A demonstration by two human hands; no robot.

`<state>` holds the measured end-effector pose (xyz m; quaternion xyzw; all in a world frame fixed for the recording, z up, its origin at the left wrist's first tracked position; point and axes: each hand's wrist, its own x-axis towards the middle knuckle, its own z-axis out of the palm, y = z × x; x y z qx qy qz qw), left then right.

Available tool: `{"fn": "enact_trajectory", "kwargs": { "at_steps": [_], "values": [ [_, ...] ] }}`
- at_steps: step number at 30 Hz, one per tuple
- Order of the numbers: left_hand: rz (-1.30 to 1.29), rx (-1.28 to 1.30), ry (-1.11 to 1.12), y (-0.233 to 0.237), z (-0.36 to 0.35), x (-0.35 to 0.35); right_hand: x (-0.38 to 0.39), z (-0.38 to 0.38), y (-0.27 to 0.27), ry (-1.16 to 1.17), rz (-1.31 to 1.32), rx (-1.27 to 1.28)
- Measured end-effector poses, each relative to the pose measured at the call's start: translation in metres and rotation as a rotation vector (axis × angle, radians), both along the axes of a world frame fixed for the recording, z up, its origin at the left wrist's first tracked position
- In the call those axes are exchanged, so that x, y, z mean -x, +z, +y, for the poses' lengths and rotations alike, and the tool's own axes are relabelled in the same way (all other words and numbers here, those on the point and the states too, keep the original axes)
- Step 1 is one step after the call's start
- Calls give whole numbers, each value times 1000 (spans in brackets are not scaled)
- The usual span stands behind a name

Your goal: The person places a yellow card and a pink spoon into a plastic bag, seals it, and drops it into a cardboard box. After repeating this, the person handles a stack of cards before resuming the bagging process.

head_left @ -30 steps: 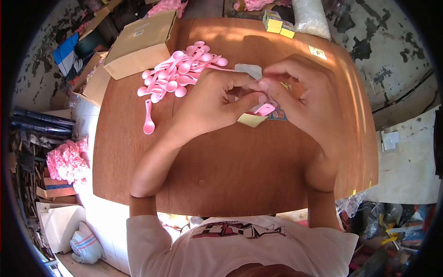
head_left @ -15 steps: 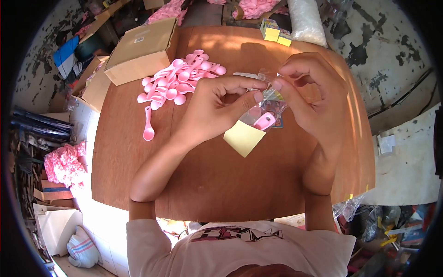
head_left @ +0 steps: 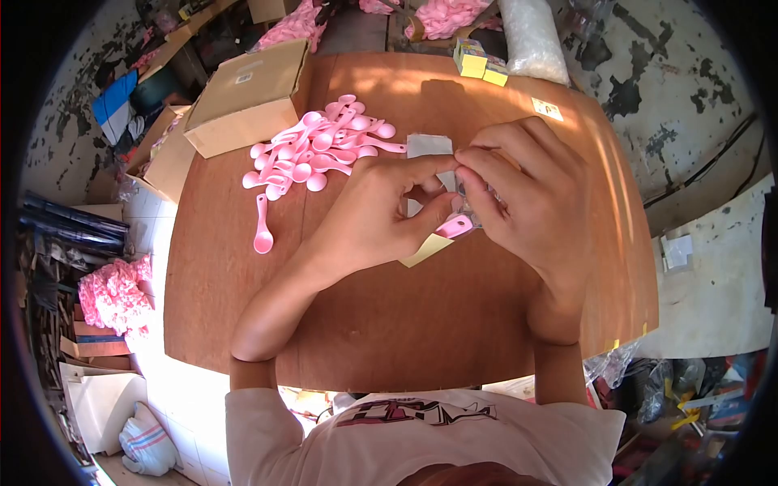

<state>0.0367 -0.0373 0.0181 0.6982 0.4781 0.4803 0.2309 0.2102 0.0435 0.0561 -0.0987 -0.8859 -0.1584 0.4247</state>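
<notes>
1. Left hand [head_left: 369,219]: thumb and forefinger pinched together on a small clear packet [head_left: 468,204], other fingers curled
2. Right hand [head_left: 527,194]: fingertips closed on the same packet from the far side; the two hands meet over the middle of the table [head_left: 389,324]
3. Packet holds a pink spoon [head_left: 454,227], whose end shows below the left thumb; the film is hard to make out, so its outline is only probable
4. Half a second ago the hands were raised and the yellow slip [head_left: 425,249] lay in full view; now they are lower and it is mostly covered by the left hand
5. Grey slip [head_left: 429,146] lies flat just beyond the fingers
6. Spoon pile [head_left: 320,146], lone spoon [head_left: 262,225] and cardboard box [head_left: 247,93] sit unchanged to the left
</notes>
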Motion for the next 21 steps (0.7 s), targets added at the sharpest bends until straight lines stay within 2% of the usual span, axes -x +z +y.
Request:
{"fn": "enact_trajectory", "kwargs": {
  "at_steps": [7, 13, 15, 16, 17, 18, 19, 21],
  "values": [
    [-73, -46, -5, 3, -1, 0, 6, 7, -6, 3, 30, -35],
    [-3, -83, -54, 1, 1, 2, 8, 10, -7, 31, 82, 2],
    [-7, -93, -52, 2, 0, 0, 7, 12, -4, 140, 135, 173],
    [-10, -103, -55, 2, 0, 0, 5, 12, -2, 143, 136, 174],
    [-8, -101, -55, 1, 1, 1, 2, 11, 1, 180, 140, 332],
    [-20, -169, -54, 0, 2, 2, -1, 10, 1, 212, 144, 494],
    [-36, -237, -59, -2, 4, 1, -4, 11, 2, 202, 147, 500],
    [-103, -177, -62, -4, 0, 6, -12, 17, 4, 327, 311, 667]
  ]
}}
